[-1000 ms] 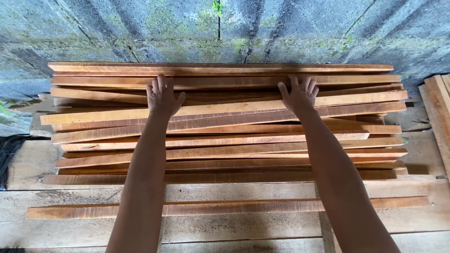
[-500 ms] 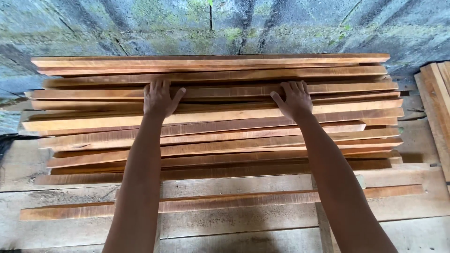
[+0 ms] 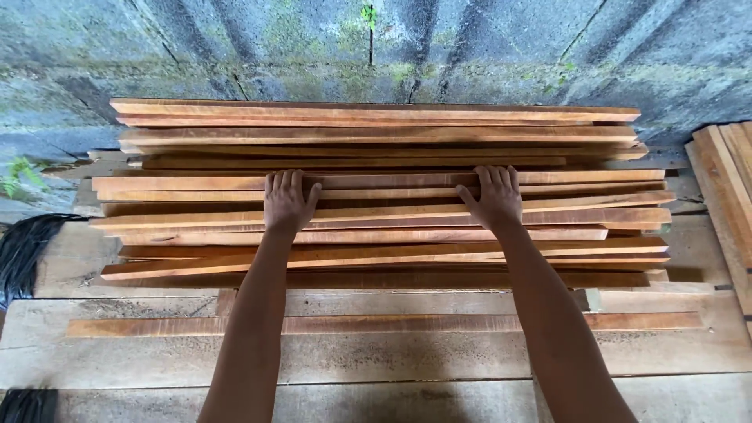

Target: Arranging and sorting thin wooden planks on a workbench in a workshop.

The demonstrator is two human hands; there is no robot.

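Both my hands lie flat, fingers spread, gripping nothing: left hand (image 3: 287,202) and right hand (image 3: 493,196) press one reddish wooden slat (image 3: 392,181) mid-pile in the slat stack (image 3: 376,133), on pale planks (image 3: 392,356) against a mossy block wall (image 3: 235,39).

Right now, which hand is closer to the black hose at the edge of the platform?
Left. The left hand rests on the stacked wooden strips toward the black hose; the right hand lies farther along the same stack.
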